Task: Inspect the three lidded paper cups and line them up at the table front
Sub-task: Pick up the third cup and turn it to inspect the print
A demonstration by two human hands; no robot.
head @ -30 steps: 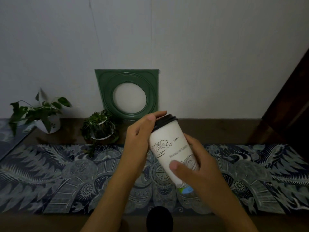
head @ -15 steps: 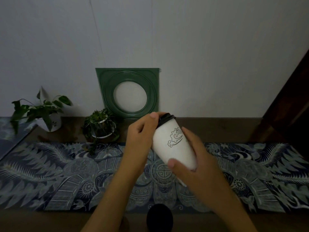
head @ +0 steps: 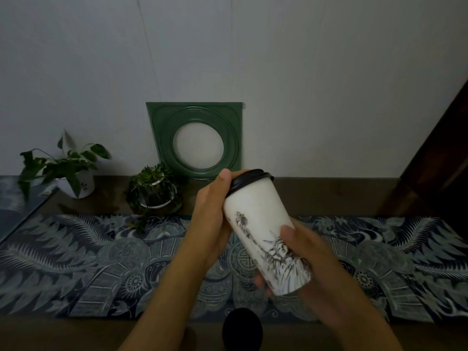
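Note:
A white paper cup (head: 255,214) with a black lid and a dark statue drawing is held in the air above the table, tilted with its lid away from me and to the left. My left hand (head: 211,219) grips its upper part, thumb on the lid's rim. My right hand (head: 311,264) wraps the lower part and base. At the bottom edge a round black top (head: 241,328), seemingly another cup's lid, shows just in front of me. No third cup is in view.
A blue patterned runner (head: 76,262) covers the dark wooden table (head: 329,196). At the back stand a leafy plant in a white pot (head: 76,181), a small plant in a glass bowl (head: 154,193) and a green square frame (head: 197,140) leaning on the wall.
Both hands have turned the cup about its axis: the cloud-and-text print gave way to the statue drawing. The cup stays in about the same place above the runner.

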